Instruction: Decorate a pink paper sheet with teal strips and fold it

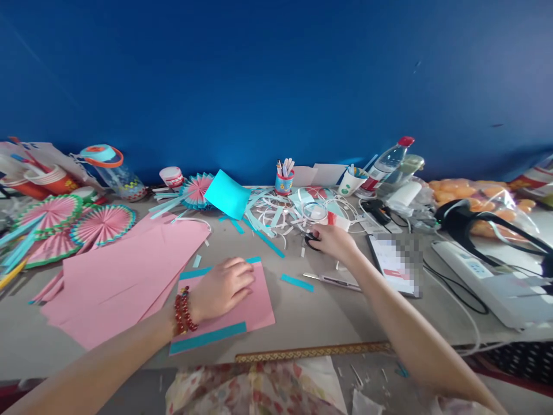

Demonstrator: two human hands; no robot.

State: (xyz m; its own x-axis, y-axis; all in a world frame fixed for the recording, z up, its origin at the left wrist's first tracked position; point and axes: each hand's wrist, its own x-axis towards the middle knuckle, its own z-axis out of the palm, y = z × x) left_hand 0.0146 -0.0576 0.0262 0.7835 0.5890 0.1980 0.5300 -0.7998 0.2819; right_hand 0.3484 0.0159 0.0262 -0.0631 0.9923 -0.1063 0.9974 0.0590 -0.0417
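Observation:
My left hand (pixel 224 288), with red bead bracelets on its wrist, lies flat on a pink paper sheet (pixel 259 305). Blue strips run along that sheet's top and bottom edges, the lower blue strip (pixel 211 337) being closest to me. Farther right, my right hand (pixel 334 242) is closed at the black handle of a pair of scissors (pixel 311 241); the fingers hide part of it. Just behind that hand a small red item (pixel 331 218) shows. A loose blue strip (pixel 297 282) and a craft knife (pixel 332 281) lie between the hands and the table's front edge.
Large pink sheets (pixel 129 265) and folded paper fans (pixel 103 225) lie at left. Paper scraps (pixel 276 213) pile up behind, near a pen cup (pixel 284 181). At right are a tablet (pixel 395 262), a power strip (pixel 475 276) and a bottle (pixel 386 164). A ruler (pixel 311 351) lines the front edge.

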